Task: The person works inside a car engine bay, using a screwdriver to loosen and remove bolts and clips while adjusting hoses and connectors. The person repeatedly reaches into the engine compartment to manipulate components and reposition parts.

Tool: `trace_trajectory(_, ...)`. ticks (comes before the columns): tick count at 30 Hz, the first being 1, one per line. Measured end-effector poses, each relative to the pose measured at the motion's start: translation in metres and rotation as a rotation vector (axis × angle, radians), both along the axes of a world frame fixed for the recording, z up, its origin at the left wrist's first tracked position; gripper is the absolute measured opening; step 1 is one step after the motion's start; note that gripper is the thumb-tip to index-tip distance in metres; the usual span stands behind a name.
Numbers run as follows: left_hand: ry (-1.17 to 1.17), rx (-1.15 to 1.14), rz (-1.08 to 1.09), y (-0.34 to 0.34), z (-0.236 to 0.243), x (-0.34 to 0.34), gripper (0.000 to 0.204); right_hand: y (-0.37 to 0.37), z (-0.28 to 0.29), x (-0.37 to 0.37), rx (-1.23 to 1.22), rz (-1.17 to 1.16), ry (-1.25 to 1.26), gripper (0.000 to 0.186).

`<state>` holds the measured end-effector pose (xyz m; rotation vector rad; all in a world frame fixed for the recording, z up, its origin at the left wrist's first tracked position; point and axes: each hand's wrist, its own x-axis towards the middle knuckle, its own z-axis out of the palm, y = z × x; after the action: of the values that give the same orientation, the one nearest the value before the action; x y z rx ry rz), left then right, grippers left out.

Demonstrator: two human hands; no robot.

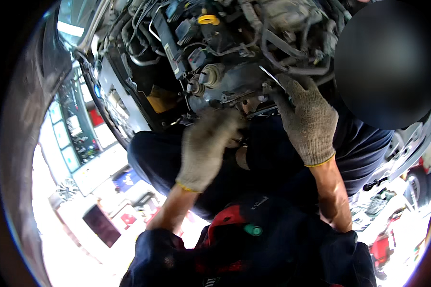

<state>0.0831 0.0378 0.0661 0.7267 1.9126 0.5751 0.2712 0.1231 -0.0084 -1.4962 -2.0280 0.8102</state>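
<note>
Both hands wear knitted grey work gloves with yellow cuff edging. My right hand is closed around a slim, shiny metal rod; its bare end points up and left past my thumb, and the rest is hidden in the glove. Beneath its fingertips are brackets and a metal fitting on the engine. My left hand is just in front of the engine's near edge, its fingers smeared by motion, so whether it holds anything cannot be made out. Round corrugated metal parts sit beyond it.
An open engine bay fills the upper area, with hoses, a yellow cap and a grey side panel. My dark-trousered leg lies against its front. A large dark round blur hides the upper right.
</note>
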Motion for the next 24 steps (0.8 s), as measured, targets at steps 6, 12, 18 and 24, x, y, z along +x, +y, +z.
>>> trace_trajectory(6, -0.997, 0.319, 0.951, 0.012, -0.072, 0.054, 0.021, 0.018, -0.011, 0.003, -0.037, 0.156, -0.08, 0.027)
trace_trajectory(12, -1.134, 0.328, 1.013, 0.028, -0.087, 0.072, 0.013, 0.028, -0.011, 0.006, -0.291, 0.178, 0.136, 0.021)
trace_trajectory(18, -1.063, 0.261, 1.051, 0.033, -0.083, 0.074, 0.008, 0.031, 0.019, 0.001, -0.593, 0.11, 0.23, 0.021)
trace_trajectory(24, -0.894, 0.261, 0.903, 0.033, -0.08, 0.068, 0.011, 0.043, 0.016, -0.01, -0.594, 0.166, 0.156, 0.027)
